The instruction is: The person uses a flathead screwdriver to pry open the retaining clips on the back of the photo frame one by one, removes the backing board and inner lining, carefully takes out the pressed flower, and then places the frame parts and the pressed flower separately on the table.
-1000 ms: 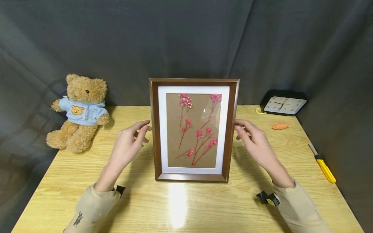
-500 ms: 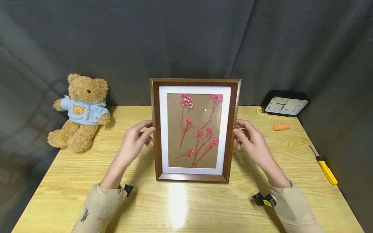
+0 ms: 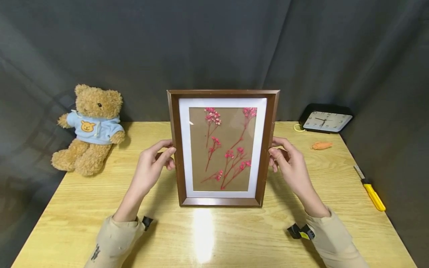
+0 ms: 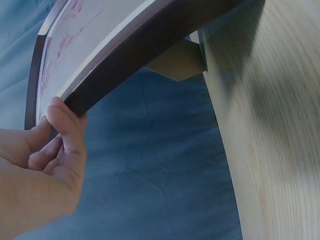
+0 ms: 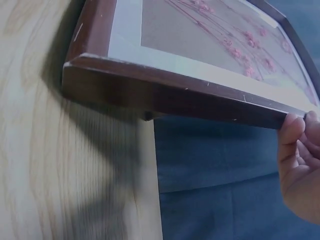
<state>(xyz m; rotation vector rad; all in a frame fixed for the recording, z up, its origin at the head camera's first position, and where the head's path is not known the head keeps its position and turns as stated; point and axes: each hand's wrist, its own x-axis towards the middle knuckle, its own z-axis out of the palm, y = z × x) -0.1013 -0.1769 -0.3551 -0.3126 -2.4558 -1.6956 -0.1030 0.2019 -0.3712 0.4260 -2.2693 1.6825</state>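
A brown picture frame (image 3: 221,202) with a white mat and pressed pink flowers stands nearly upright in the middle of the table, its front toward me. My left hand (image 3: 152,163) pinches its left side between thumb and fingers, a little below mid-height. On the opposite side my right hand (image 3: 289,163) grips the right edge at about the same height. In the left wrist view, a support leg (image 4: 180,60) juts out behind the frame. The right wrist view shows fingertips (image 5: 291,129) on the frame's side, with scuffs along the wood.
A teddy bear (image 3: 97,128) in a blue hoodie sits at the back left of the wooden table (image 3: 161,245). At the back right stands a black clock (image 3: 326,118), with a small orange object (image 3: 321,145) before it. A yellow-handled screwdriver (image 3: 373,195) lies near the right edge.
My left hand has moved right from beside the frame and now pinches its side. My right hand's thumb has come onto the edge. The frame's top has tipped slightly toward me.
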